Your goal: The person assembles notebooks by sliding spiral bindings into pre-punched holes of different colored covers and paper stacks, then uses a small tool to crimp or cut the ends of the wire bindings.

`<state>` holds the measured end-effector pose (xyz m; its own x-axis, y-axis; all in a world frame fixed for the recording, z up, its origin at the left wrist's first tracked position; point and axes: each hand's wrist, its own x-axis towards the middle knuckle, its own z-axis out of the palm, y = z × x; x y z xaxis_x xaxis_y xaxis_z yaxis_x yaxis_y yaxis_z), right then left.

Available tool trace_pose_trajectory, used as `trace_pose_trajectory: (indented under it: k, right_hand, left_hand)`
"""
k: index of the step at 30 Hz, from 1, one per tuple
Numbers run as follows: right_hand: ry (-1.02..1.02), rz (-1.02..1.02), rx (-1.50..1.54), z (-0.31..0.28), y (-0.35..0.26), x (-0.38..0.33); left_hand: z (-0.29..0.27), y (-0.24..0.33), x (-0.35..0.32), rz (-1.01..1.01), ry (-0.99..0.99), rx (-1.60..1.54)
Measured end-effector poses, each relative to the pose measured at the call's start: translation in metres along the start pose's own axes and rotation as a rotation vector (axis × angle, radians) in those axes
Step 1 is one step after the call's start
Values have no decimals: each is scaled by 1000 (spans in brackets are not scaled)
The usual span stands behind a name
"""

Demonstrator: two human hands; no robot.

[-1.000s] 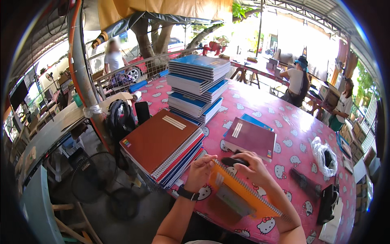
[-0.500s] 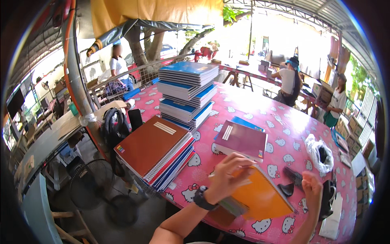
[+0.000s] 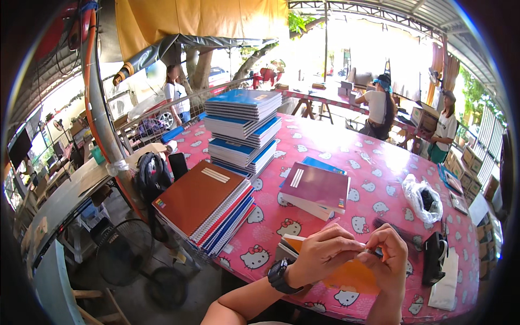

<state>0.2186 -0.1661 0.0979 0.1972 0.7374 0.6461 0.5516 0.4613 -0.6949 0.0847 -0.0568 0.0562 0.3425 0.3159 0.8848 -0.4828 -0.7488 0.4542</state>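
My left hand [image 3: 325,254], with a black watch [image 3: 279,275] on its wrist, and my right hand [image 3: 387,257] meet above the near edge of the table. Both are closed in a pinch, fingertips together. Whatever lies between them is too small or hidden to name. Below them is an orange spiral notebook [image 3: 355,277], mostly covered by my hands. Just beyond lies a maroon notebook [image 3: 317,186] on top of others, with a blue cover [image 3: 325,164] showing behind it.
Left of my hands are a stack of spiral notebooks with a brown one [image 3: 200,197] on top and a tall stack of blue notebooks [image 3: 244,103]. To the right lie a plastic bag [image 3: 422,200], a black case [image 3: 435,259] and a dark brush [image 3: 398,233]. Other people are farther off.
My right hand has moved left to meet my left hand, and both now pinch together. The orange notebook has gone from tilted up to lower, beneath my hands.
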Motion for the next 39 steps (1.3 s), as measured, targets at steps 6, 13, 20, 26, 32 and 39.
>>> trace_pose_trajectory:
  k: [6, 13, 20, 26, 32, 39]
  right_hand:
    - [-46, -157, -350, 6, -13, 4]
    - [59, -300, -453, 21, -11, 7]
    - [176, -349, -662, 6, -14, 31]
    - [335, 99, -108, -48, 79, 19]
    - [0, 405, -224, 17, 206, -4]
    - [-125, 152, -526, 70, 269, 27]
  left_hand:
    - [-4, 5, 1, -80, 19, -42]
    - [-9, 11, 7, -95, -20, 212]
    - [-104, 13, -10, -439, 355, 275]
    - [-316, 36, -25, -417, 808, 540]
    - [-418, -25, -125, -662, 706, 1306]
    - [-395, -42, -139, -691, 758, 1294]
